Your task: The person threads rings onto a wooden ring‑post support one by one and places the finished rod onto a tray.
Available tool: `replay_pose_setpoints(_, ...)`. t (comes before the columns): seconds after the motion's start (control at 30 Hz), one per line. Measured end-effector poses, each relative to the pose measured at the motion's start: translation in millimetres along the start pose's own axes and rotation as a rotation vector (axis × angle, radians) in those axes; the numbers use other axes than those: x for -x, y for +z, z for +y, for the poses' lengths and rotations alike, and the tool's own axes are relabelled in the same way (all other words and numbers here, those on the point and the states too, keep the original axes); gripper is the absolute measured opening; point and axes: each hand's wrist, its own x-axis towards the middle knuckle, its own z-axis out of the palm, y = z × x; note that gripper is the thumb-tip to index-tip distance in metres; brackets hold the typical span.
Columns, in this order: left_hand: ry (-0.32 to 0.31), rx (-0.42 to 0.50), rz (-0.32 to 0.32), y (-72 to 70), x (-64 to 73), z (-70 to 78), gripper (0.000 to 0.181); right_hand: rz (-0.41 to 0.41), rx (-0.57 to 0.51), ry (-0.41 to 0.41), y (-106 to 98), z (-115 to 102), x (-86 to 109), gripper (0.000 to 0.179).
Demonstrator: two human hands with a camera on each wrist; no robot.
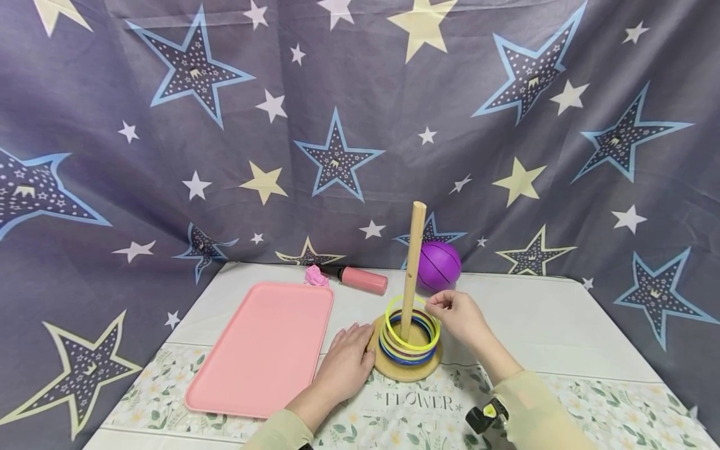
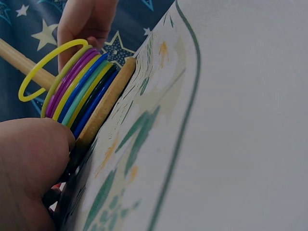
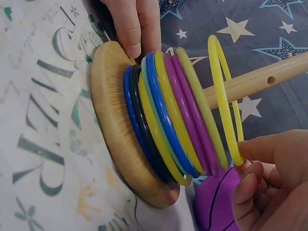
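Observation:
Around the wooden peg [image 1: 414, 262] lies a stack of coloured rings [image 3: 161, 113], several blue, yellow, purple and green ones, on the round wooden base [image 1: 402, 373]. My right hand [image 1: 458, 312] pinches a yellow ring [image 3: 220, 82] at its right edge between thumb and finger. That ring encircles the peg and tilts, partly raised above the stack, as the right wrist view shows. My left hand [image 1: 347, 362] lies palm down with straight fingers at the left side of the base, its thumb by the base's edge.
A pink tray [image 1: 264, 350] lies left of my left hand. Behind it are a crumpled pink item [image 1: 316, 276] and a pink hand pump [image 1: 364, 280]. A purple ball [image 1: 439, 266] sits behind the peg. A star-patterned curtain [image 1: 349, 75] borders the table's back edge.

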Motion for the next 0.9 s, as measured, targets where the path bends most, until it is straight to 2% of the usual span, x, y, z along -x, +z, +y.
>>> replay_pose_setpoints(0.67,0.009,-0.006,0.004,0.9,0.9,0.0,0.052,-0.003,0.055,0.014,6.4,3.1,1.6,0.007)
replay_pose_setpoints(0.9,0.006,-0.007,0.002,0.3,1.3,0.8,0.052,-0.01,0.088,-0.015,5.9,4.7,1.7,0.007)
